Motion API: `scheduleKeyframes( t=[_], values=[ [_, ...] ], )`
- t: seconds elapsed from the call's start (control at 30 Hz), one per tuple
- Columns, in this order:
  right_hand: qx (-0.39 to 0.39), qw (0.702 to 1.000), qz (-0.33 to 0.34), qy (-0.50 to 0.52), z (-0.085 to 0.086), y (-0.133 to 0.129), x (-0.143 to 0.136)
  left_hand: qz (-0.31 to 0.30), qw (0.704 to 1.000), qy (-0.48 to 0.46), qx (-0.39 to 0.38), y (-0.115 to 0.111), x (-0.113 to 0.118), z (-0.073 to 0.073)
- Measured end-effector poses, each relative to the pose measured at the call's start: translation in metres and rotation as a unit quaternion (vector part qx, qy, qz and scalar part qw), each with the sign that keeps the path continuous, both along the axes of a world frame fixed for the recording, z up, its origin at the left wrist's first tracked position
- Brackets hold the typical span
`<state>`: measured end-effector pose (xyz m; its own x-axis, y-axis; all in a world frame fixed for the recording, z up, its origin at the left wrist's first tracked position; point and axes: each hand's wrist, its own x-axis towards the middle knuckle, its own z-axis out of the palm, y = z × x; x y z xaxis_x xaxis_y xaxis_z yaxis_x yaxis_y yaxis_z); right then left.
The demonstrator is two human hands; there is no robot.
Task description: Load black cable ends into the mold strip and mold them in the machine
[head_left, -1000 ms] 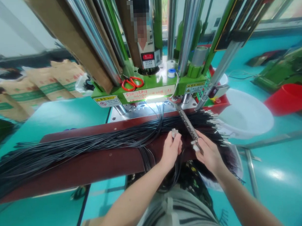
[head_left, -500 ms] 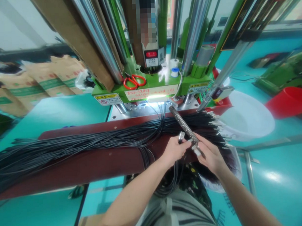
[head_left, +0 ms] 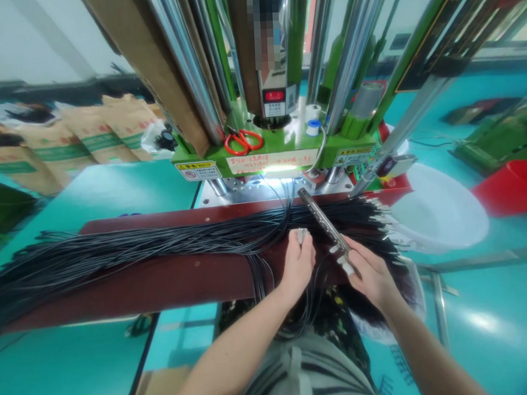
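A small metal-ended connector (head_left: pixel 302 235) shows at the fingertips of my left hand (head_left: pixel 299 263), which is closed on it over the brown board (head_left: pixel 171 283). My right hand (head_left: pixel 369 271) grips the lower end of a long metal bar (head_left: pixel 323 218) with small slots along it, tilted up and left toward the press. Pale connectors (head_left: pixel 342 261) stick out from the bar beside my right fingers. Behind both hands lies a thick bundle of black cables (head_left: pixel 160 240), their light tips at the right.
The green press (head_left: pixel 283 144) stands ahead, with red-handled scissors (head_left: pixel 243 142) and a blue-and-white spool (head_left: pixel 313 126) on it. A white basin (head_left: pixel 443 213) and a red bucket (head_left: pixel 514 186) are at the right. Paper sacks (head_left: pixel 81 135) line the back left.
My left hand has moved left, away from the bar, with a connector between its fingers. My right hand still holds the bar. The view has shifted slightly.
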<state>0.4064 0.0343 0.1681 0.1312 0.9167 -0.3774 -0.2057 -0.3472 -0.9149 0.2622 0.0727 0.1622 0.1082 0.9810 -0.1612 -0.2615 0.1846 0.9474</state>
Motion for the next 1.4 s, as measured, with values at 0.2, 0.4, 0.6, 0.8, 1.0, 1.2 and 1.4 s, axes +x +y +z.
scheduleKeyframes(
  t=[0.2, 0.4, 0.6, 0.8, 1.0, 1.2, 1.4],
  values=[
    [-0.027, 0.999, 0.028, 0.01, 0.006, 0.001, 0.003, -0.049, 0.998, 0.011, -0.022, 0.002, -0.001, -0.01],
    [-0.048, 0.998, 0.039, 0.002, 0.012, 0.0, 0.003, -0.075, 0.995, 0.052, -0.038, 0.004, -0.005, -0.004],
    [-0.034, 0.997, 0.056, -0.038, 0.014, 0.0, 0.003, -0.086, 0.993, 0.055, -0.053, 0.006, -0.006, 0.002],
    [0.046, 0.98, 0.119, -0.155, 0.008, 0.001, 0.006, -0.075, 0.994, 0.067, -0.033, 0.004, -0.007, -0.007],
    [-0.013, 0.995, 0.068, -0.07, 0.007, -0.003, 0.007, -0.104, 0.991, 0.088, 0.012, 0.002, -0.015, -0.006],
    [0.019, 0.989, 0.101, -0.105, 0.015, 0.003, 0.008, -0.149, 0.987, 0.053, -0.017, 0.003, -0.026, 0.009],
    [0.05, 0.978, 0.124, -0.163, 0.023, 0.005, 0.009, -0.168, 0.985, -0.005, -0.039, 0.005, -0.024, 0.014]
  ],
)
